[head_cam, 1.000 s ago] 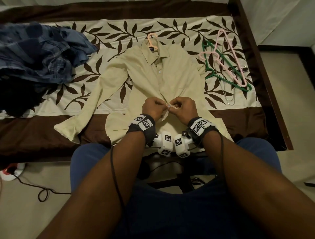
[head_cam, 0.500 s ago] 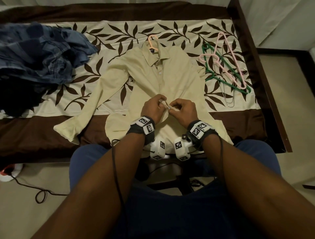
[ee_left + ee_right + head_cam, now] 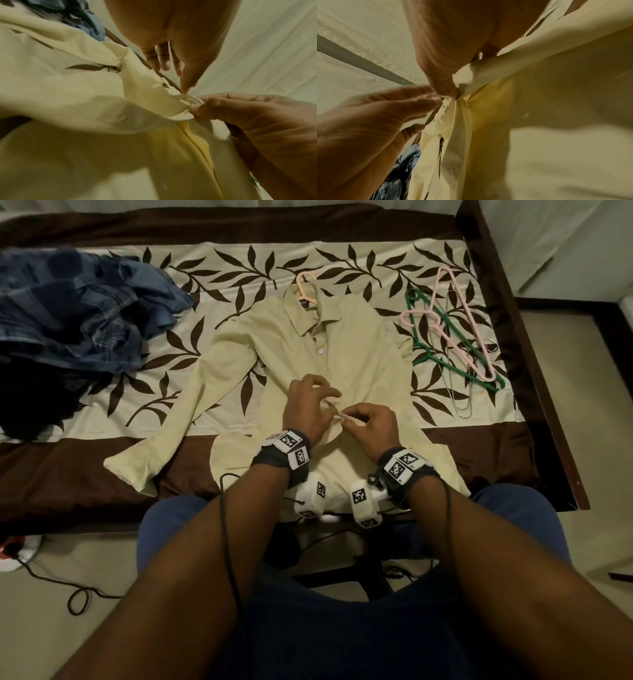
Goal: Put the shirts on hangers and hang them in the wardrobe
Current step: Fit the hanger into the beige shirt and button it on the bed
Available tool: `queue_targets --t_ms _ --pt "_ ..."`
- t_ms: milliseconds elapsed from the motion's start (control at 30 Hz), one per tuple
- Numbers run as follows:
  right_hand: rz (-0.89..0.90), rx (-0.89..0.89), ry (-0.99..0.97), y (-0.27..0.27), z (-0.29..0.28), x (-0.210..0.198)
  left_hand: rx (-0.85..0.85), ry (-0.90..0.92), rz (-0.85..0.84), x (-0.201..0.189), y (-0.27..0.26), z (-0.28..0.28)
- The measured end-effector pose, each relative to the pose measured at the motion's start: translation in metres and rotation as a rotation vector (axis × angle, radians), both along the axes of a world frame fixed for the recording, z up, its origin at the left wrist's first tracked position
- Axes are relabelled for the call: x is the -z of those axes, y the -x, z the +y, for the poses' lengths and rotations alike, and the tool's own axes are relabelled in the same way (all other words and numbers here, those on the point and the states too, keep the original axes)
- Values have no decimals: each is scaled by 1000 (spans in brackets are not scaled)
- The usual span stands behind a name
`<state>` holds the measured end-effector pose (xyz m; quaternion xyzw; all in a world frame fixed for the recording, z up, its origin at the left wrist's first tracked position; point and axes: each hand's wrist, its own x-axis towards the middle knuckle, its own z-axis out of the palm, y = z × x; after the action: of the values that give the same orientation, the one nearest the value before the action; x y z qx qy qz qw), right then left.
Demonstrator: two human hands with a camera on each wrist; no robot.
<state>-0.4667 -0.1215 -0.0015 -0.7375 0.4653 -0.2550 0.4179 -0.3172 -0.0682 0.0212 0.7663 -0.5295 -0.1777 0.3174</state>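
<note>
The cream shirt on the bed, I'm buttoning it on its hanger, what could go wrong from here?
1. Both hands, left hand and right hand, pinch the cream shirt at its front edge; a slip could undo the fastening.
2. Only the hook of the peach hanger shows above the collar, so lifting carelessly might shift the shirt off it.
3. The spare hangers lie tangled and may snag.

pale yellow shirt (image 3: 342, 337), brown leaf-patterned bedspread (image 3: 222, 268), green hanger (image 3: 455, 344)
</note>
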Motion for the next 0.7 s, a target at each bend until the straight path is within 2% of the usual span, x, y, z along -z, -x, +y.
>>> queue_targets --t_ms 100,200,467,600,700 --pt "-22 7 1 3 0 0 188 -86 35 -3 -4 -10" --pt "-44 49 22 6 0 2 234 -142 109 -6 -6 -13" --pt "-50 198 61 -4 7 2 143 -42 252 4 -8 -8" --pt "-135 256 -82 -13 10 8 102 3 253 7 -5 -4" --pt "-161 222 -124 -15 9 10 -37 23 266 8 3 -2"
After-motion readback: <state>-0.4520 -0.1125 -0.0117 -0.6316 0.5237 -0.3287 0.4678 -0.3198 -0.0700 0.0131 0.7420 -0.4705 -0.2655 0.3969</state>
